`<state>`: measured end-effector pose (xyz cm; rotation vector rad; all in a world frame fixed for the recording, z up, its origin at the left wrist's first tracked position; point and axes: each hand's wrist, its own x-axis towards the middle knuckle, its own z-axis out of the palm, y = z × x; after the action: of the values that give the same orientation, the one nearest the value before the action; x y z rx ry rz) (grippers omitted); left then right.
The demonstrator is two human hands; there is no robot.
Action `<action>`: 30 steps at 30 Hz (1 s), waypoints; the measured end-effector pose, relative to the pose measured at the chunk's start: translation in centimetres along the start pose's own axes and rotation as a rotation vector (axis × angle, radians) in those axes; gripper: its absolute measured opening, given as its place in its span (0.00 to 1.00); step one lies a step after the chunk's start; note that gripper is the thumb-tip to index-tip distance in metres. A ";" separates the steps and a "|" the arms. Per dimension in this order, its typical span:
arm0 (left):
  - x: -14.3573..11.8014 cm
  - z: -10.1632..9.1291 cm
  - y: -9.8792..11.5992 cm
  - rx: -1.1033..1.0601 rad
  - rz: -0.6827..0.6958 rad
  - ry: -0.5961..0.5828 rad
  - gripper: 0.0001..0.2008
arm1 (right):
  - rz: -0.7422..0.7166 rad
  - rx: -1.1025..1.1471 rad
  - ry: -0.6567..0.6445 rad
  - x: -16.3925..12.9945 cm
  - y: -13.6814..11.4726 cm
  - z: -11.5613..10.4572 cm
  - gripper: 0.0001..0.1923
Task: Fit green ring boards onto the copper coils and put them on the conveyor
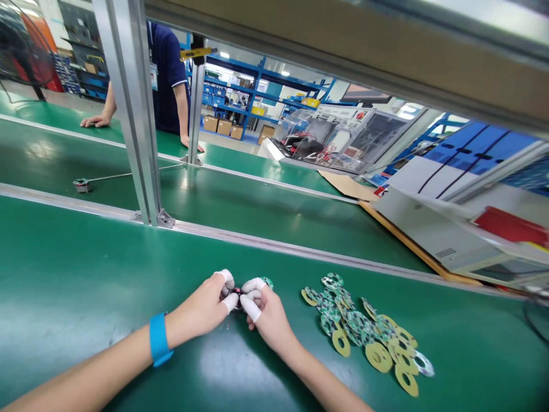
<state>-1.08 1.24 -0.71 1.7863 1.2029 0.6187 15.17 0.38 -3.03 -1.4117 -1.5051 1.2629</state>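
Observation:
Over the green tabletop, my left hand [206, 303] and my right hand [270, 316] meet at a small dark round part [237, 298] with a bit of red on it. White finger cots cover the fingertips of both hands, and those fingers are closed on the part from either side, hiding most of it. A blue band [159, 340] circles my left wrist. Just behind my right fingers, a green ring-shaped circuit board [267, 282] shows in part. Right of my right hand lies a loose pile of ring-shaped circuit boards [359, 326], some with yellowish faces up.
A metal post [135, 114] and a rail [240, 239] border the work surface [86, 274]. Beyond runs a green conveyor [240, 206] carrying a small round component [81, 185]. A co-worker [167, 86] leans at the far side. A grey machine casing [446, 223] stands at right.

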 end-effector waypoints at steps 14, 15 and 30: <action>-0.1 -0.1 0.3 0.028 0.006 0.034 0.02 | -0.006 -0.029 -0.045 0.6 -0.3 -0.8 0.13; -0.1 -0.2 0.4 0.029 -0.011 0.039 0.04 | -0.014 -0.073 -0.019 0.9 -0.6 -1.6 0.14; 0.6 -0.4 -0.7 0.478 0.150 0.062 0.18 | -0.212 -0.998 0.048 1.8 -0.9 -7.3 0.13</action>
<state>-1.50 2.01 -1.10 2.2861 1.3476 0.5001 21.56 3.60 -0.35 -1.7538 -2.3162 0.2932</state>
